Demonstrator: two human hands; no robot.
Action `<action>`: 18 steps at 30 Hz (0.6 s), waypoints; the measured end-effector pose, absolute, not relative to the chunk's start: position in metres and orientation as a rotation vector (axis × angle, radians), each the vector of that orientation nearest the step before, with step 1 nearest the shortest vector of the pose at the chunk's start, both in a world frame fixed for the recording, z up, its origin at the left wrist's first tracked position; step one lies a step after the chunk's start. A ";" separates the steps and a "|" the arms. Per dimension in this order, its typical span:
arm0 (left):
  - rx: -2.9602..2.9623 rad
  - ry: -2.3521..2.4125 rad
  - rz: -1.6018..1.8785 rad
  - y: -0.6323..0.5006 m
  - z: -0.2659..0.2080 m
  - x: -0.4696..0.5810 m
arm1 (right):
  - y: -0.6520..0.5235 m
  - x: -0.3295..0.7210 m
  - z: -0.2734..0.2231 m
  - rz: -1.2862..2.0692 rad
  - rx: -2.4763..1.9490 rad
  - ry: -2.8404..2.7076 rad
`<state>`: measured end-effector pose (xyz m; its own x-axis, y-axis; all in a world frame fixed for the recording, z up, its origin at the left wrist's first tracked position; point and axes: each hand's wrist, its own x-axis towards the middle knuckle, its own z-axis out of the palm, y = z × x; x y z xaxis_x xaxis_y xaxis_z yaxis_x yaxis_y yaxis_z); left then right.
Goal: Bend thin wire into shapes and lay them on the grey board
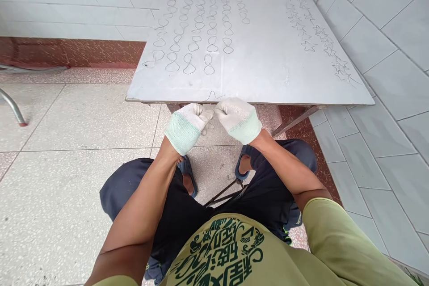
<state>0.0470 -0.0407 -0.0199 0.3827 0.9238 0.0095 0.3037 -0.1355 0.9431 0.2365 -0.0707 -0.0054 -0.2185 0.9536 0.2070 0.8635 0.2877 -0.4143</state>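
Nearest the camera, below the hands, spreads a yellow-green shirt [228, 250] with dark green print, dark trousers [125, 187] parted on either side. Ahead of the hands and mostly to their left, figure-eight wires [200, 20] lie in columns, apparently lined up so they stay sorted. The left hand [192, 118], gloved, has its fingers pinched on a bent wire [212, 92], whose peak rises just beyond the hands at the near edge of the worktop [268, 53]. The right hand [236, 116], gloved too, is curled tight on the same wire's other side; gripping from both sides likely keeps so thin a piece steady. Ahead and right of the hands lie star-shaped wires [321, 33], probably grouped separately by shape. Pale and flat, the worktop carries both groups. Left of the hands, speckled floor [94, 116] surrounds a curved metal leg [13, 105]; right of them stands a tiled wall [378, 44].
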 end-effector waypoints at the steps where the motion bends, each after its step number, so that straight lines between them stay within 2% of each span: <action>1: 1.679 1.115 0.786 -0.041 -0.020 0.047 | -0.071 0.235 -0.009 0.237 -1.644 -2.160; 3: 1.688 1.136 0.779 -0.041 -0.020 0.049 | -0.073 0.232 -0.014 0.166 -1.669 -2.167; 5: 1.663 1.132 0.776 -0.042 -0.019 0.049 | -0.075 0.231 -0.013 0.246 -1.680 -2.134; 12: 1.542 0.859 0.754 -0.033 -0.013 0.044 | -0.072 0.244 0.001 0.938 -1.425 -1.549; 18: 1.521 0.730 0.646 -0.027 -0.009 0.045 | -0.065 0.243 -0.009 1.314 -1.076 -1.462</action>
